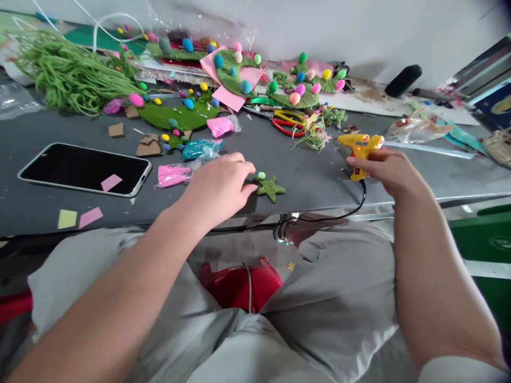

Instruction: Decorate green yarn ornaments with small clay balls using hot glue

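Note:
My right hand [387, 165] is wrapped round a yellow hot glue gun [360, 150], its nozzle pointing left above the grey table; a black cord runs down from the handle. Just left of a small green yarn-wrapped star [270, 188], my left hand [223, 183] hovers with thumb and fingers apart and nothing visible between them. A pale green pompom [261, 175] sits at the star's upper left tip. Behind the left hand lie a teal plastic packet [202, 149] and a pink packet [172, 175].
A phone [83, 167] lies at the left near paper scraps [91, 217]. Green yarn [72, 72], leaf shapes with coloured pompoms [179, 113] and red-and-yellow-handled scissors [288, 125] fill the back. A clear plastic bag [415, 129] rests at the right.

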`<state>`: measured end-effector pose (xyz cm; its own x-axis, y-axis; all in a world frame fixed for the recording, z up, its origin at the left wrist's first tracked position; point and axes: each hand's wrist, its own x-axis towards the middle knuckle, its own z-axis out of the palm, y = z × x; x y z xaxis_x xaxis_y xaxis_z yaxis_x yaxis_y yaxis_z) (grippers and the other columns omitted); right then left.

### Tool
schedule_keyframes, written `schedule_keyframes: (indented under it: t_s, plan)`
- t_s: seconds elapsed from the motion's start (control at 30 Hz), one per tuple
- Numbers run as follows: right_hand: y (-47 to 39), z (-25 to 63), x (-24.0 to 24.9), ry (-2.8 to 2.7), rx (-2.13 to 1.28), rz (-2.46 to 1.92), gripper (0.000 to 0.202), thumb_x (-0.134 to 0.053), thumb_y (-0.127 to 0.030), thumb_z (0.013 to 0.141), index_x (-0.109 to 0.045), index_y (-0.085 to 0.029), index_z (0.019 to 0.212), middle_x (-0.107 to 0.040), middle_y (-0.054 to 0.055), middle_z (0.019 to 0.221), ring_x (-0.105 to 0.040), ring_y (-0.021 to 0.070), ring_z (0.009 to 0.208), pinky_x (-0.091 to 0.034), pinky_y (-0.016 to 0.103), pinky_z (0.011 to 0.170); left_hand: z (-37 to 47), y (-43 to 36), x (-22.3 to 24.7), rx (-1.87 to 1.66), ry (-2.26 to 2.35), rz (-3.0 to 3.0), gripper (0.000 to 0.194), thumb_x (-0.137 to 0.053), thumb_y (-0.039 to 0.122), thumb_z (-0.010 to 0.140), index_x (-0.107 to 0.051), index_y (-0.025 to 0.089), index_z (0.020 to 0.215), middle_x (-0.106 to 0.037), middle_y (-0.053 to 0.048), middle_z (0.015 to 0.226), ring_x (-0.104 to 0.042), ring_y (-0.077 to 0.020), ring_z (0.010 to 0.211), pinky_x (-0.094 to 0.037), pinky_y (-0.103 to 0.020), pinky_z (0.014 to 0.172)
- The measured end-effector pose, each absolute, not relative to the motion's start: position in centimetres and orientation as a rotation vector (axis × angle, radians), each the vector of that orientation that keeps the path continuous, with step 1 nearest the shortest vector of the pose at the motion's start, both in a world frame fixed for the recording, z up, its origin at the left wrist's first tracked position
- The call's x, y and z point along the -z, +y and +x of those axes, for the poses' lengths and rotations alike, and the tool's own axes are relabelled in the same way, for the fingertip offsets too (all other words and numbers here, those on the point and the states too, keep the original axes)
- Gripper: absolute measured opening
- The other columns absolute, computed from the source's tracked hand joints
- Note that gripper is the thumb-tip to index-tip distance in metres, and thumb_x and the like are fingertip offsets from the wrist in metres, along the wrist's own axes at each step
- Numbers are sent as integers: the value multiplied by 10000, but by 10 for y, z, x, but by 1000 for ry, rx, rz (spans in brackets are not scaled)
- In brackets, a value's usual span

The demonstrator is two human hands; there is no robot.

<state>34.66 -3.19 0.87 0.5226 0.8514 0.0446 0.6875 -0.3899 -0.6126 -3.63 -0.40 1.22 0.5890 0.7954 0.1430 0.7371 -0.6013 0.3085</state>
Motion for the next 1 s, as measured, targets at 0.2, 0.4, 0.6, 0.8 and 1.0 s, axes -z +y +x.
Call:
schedule_keyframes:
  t_s: [0.2, 0.4, 0.6, 0.8, 1.0]
  plan:
    - [-75, 336, -55, -1257, -344, -2538, 387, -808, -556, 821, -754, -180, 746, -660, 72, 673, -475, 139, 595, -373, 434, 664, -25, -20, -15, -315, 1412, 2558, 210, -635, 383, 942, -697, 202, 856, -705, -62, 914, -695, -272, 814, -315, -355, 531]
    - [-52, 250, -45, -1956, -812, -1984, 408, -751, -574, 880, -775, -231, 1100, -778, 80, 1035, -677, 210, 869, -498, 368, 780, -21, -27, -11, -262, 1411, 2529, 263, -683, 460, 927, -683, 198, 912, -709, -64, 969, -702, -294, 829, -331, -360, 535]
    - [-18, 199, -18, -2037, -911, -1951, 332, -833, -470, 779, -704, -198, 920, -724, 23, 855, -619, 180, 730, -455, 325, 665, -16, -22, -2, -244, 1400, 2509, 95, -631, 252, 972, -700, 190, 951, -709, -72, 977, -709, -304, 890, -323, -355, 553]
    - [-24, 199, -16, -1784, -1114, -1825, 324, -877, -297, 720, -607, -203, 871, -618, -33, 736, -553, 133, 676, -435, 280, 621, -15, -17, 5, -343, 1357, 2433, 81, -609, 202, 981, -687, 184, 979, -699, -88, 1002, -699, -288, 930, -416, -350, 628]
    - [-23, 203, -10, -1516, -1351, -1681, 453, -842, -173, 733, -578, -210, 1099, -649, -45, 751, -587, 128, 651, -459, 265, 594, -10, -14, 9, -516, 1296, 2261, 115, -656, 182, 945, -682, 129, 1043, -714, -135, 1063, -700, -282, 979, -530, -386, 817]
